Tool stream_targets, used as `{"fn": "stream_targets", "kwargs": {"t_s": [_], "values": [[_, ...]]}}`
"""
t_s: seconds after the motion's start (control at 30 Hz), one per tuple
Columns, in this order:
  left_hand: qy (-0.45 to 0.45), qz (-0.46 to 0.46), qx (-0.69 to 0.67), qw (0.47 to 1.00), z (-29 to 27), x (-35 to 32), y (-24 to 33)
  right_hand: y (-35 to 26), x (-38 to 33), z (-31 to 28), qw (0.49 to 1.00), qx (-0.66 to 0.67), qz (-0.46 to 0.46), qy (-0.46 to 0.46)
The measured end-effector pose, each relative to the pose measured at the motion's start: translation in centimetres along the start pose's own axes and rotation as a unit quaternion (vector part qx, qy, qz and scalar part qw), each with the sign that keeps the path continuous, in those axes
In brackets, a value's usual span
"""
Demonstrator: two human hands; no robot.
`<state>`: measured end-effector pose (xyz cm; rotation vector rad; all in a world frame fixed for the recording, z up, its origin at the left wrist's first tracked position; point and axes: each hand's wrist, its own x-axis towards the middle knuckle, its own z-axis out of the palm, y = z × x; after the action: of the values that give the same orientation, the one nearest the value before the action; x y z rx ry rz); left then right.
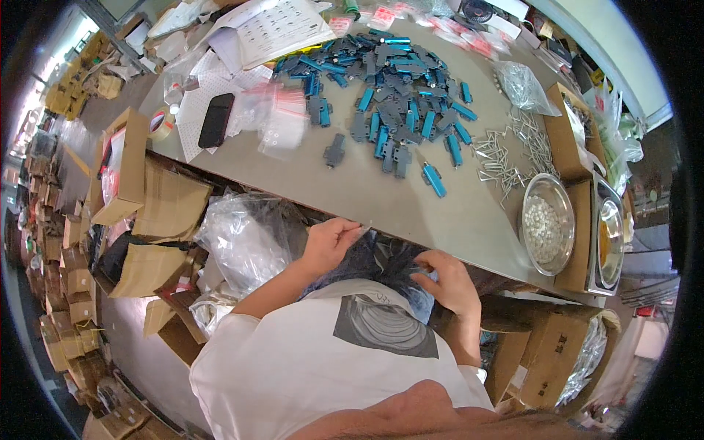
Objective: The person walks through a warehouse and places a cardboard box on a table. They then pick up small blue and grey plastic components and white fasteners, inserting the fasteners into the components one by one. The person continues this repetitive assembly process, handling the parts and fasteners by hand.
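Note:
My left hand is at the table's front edge, thumb and forefinger pinched on what looks like a small clear plastic bag. Over my lap, right of it, my right hand has curled fingers, thumb apart, with nothing visible in them. Beyond both hands, a heap of blue-and-grey plastic catches with small metal tips covers the middle of the table. One grey catch and one blue catch lie apart, nearer to me. Several clear zip bags with red edges lie at left.
A phone and paper sheets lie left. On the right are L-shaped metal pins, a metal bowl of small white pieces and a cardboard box. Open cartons and a big plastic bag stand below left.

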<state>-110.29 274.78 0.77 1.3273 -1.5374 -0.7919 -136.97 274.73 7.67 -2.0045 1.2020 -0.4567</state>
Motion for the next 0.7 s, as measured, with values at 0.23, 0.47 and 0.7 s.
{"fn": "stream_targets", "kwargs": {"t_s": [0.23, 0.47, 0.7], "values": [[-0.073, -0.074, -0.132, 0.986, 1.6, 0.7, 0.5, -0.5, 0.9, 1.2, 1.000, 0.014, -0.014, -0.009], [-0.071, -0.052, -0.146, 0.985, 3.6, 0.8, 0.2, -1.0, 1.6, 1.0, 0.999, 0.013, -0.012, 0.037], [-0.107, -0.018, -0.040, 0.993, 2.4, 1.0, 0.5, -2.4, 3.3, 1.6, 0.992, 0.046, -0.083, 0.077]]}}
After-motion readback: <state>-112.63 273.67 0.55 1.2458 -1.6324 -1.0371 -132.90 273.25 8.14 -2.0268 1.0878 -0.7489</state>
